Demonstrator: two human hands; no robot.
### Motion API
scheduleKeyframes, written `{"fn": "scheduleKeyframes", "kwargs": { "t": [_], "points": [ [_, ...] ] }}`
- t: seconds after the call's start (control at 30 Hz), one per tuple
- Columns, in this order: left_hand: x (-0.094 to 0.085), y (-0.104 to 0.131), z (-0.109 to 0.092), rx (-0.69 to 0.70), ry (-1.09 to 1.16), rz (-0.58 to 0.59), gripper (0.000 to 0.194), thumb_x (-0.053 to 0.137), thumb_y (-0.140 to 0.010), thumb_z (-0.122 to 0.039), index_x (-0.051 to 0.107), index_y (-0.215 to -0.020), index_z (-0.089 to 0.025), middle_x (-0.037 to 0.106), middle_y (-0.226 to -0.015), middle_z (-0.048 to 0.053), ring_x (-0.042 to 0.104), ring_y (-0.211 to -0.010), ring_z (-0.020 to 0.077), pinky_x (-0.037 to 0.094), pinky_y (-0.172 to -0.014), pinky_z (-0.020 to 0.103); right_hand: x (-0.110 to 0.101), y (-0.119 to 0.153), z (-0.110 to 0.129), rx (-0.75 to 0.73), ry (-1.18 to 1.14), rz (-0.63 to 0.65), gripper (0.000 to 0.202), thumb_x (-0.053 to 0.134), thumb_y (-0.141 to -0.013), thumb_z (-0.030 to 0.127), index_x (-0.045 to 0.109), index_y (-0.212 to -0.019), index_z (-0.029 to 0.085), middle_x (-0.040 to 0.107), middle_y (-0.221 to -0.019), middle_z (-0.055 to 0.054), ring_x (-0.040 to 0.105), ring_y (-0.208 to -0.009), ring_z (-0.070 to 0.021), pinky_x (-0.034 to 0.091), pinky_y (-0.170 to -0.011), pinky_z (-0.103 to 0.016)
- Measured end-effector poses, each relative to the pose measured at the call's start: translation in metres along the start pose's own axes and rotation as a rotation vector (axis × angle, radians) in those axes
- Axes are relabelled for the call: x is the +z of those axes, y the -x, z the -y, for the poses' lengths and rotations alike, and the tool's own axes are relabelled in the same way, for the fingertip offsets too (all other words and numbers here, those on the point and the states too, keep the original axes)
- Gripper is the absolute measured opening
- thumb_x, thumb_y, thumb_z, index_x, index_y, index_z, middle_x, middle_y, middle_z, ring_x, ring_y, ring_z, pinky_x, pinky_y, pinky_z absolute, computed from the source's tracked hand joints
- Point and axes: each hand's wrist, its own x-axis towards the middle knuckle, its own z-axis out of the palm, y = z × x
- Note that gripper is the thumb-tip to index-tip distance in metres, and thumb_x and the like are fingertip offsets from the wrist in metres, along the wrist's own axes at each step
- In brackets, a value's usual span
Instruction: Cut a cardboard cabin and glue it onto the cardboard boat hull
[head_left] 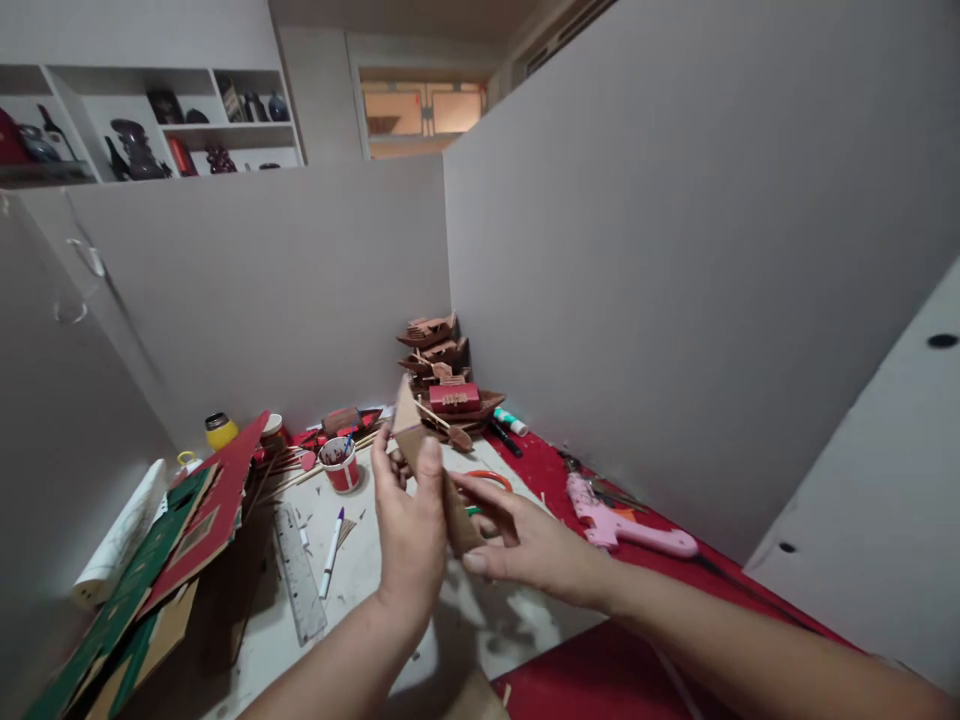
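Observation:
A long, narrow piece of brown cardboard (pixel 411 432), apparently folded, is held up over the table between both hands. My left hand (pixel 412 510) grips its middle, thumb on the near face and fingers behind. Pinched in my right hand (pixel 517 535) is the lower right end of the same piece. Scissors with orange and green handles (pixel 491 478) lie partly hidden behind my right hand. Left of my left hand are a white marker with a purple tip (pixel 332 555), a clear ruler (pixel 298 570) and a red-and-white paper cup (pixel 341 466).
Stacked model boats (pixel 435 350) stand in the far corner. A pink glue gun (pixel 622 525) lies on red cloth (pixel 555 670) at the right. Green and red cardboard sheets (pixel 199 530) lean at the left beside a white roll (pixel 124 540). Grey partitions (pixel 660 280) enclose the table.

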Motion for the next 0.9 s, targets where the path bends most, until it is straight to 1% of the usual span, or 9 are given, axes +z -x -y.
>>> {"fn": "scheduleKeyframes", "kwargs": {
  "t": [0.07, 0.13, 0.27, 0.37, 0.5, 0.57, 0.63, 0.77, 0.9],
  "points": [
    [0.0, 0.006, -0.001, -0.008, -0.006, 0.066, 0.079, 0.067, -0.083, -0.048, 0.029, -0.146, -0.019, 0.061, -0.13, 0.014, 0.059, -0.117, 0.0234, 0.042, -0.1, 0.033, -0.01, -0.002, -0.003, -0.021, -0.042, 0.09, 0.096, 0.081, -0.069, 0.038, 0.029, -0.148, 0.023, 0.057, -0.116, -0.009, 0.059, -0.083, -0.0143, 0.049, -0.062, -0.021],
    [0.0, 0.01, -0.001, -0.011, 0.016, 0.118, 0.087, 0.072, -0.079, -0.044, 0.024, -0.148, -0.02, 0.058, -0.134, 0.015, 0.055, -0.121, 0.0235, 0.04, -0.103, 0.034, -0.019, -0.002, -0.006, -0.032, -0.073, 0.167, 0.087, 0.081, -0.068, 0.038, 0.038, -0.142, 0.022, 0.059, -0.098, -0.004, 0.057, -0.073, -0.012, 0.046, -0.055, -0.019],
    [0.002, 0.013, 0.005, -0.067, 0.095, 0.165, 0.094, 0.078, -0.075, -0.037, 0.02, -0.149, -0.024, 0.054, -0.138, 0.014, 0.052, -0.125, 0.024, 0.038, -0.105, 0.036, -0.025, 0.002, -0.008, -0.027, -0.089, 0.181, 0.076, 0.079, -0.067, 0.04, 0.049, -0.134, 0.02, 0.058, -0.086, -0.001, 0.054, -0.064, -0.0099, 0.045, -0.052, -0.018],
    [0.002, 0.006, 0.007, -0.102, 0.207, 0.168, 0.083, 0.079, -0.074, -0.028, 0.032, -0.142, -0.026, 0.061, -0.128, 0.01, 0.058, -0.115, 0.0217, 0.043, -0.1, 0.035, -0.023, 0.005, 0.001, -0.019, 0.003, 0.106, 0.074, 0.077, -0.072, 0.041, 0.048, -0.136, 0.019, 0.062, -0.086, -0.002, 0.057, -0.064, -0.0104, 0.045, -0.052, -0.018],
    [-0.01, -0.015, -0.005, -0.26, 0.487, 0.07, 0.045, 0.077, -0.076, -0.024, 0.056, -0.115, -0.023, 0.067, -0.101, 0.003, 0.065, -0.092, 0.0166, 0.053, -0.084, 0.031, -0.023, 0.008, 0.025, -0.088, -0.065, -0.119, 0.074, 0.072, -0.077, 0.05, 0.043, -0.139, 0.023, 0.062, -0.118, -0.011, 0.066, -0.08, -0.0167, 0.052, -0.054, -0.022],
    [-0.018, -0.028, -0.014, -0.32, 0.565, -0.001, 0.021, 0.07, -0.081, -0.025, 0.061, -0.099, -0.019, 0.067, -0.094, 0.004, 0.065, -0.084, 0.0155, 0.055, -0.079, 0.03, -0.024, 0.009, 0.036, -0.141, -0.139, -0.292, 0.058, 0.066, -0.082, 0.052, 0.053, -0.127, 0.017, 0.067, -0.11, -0.012, 0.066, -0.07, -0.0142, 0.053, -0.049, -0.021],
    [-0.024, -0.037, -0.022, -0.327, 0.586, -0.007, 0.014, 0.064, -0.086, -0.028, 0.062, -0.094, -0.017, 0.068, -0.093, 0.006, 0.067, -0.086, 0.0164, 0.056, -0.081, 0.032, -0.023, 0.011, 0.044, -0.087, -0.208, -0.382, 0.043, 0.058, -0.088, 0.049, 0.062, -0.107, 0.011, 0.071, -0.088, -0.011, 0.062, -0.054, -0.0105, 0.05, -0.043, -0.018],
    [-0.026, -0.028, -0.027, -0.137, 0.519, 0.036, 0.028, 0.072, -0.08, -0.032, 0.065, -0.103, -0.017, 0.07, -0.105, 0.008, 0.066, -0.099, 0.0187, 0.054, -0.086, 0.029, -0.013, 0.012, 0.053, 0.143, -0.32, -0.255, 0.042, 0.049, -0.09, 0.048, 0.064, -0.09, 0.009, 0.07, -0.068, -0.008, 0.063, -0.046, -0.0119, 0.049, -0.035, -0.017],
    [-0.029, 0.006, -0.031, 0.186, 0.268, 0.095, 0.06, 0.083, -0.067, -0.029, 0.06, -0.123, -0.022, 0.062, -0.13, 0.009, 0.057, -0.122, 0.0271, 0.047, -0.102, 0.034, 0.0, 0.01, 0.06, 0.202, -0.286, -0.048, 0.03, 0.066, -0.077, 0.039, 0.064, -0.085, 0.011, 0.071, -0.07, -0.006, 0.066, -0.048, -0.0124, 0.051, -0.035, -0.017]
  ]
}}
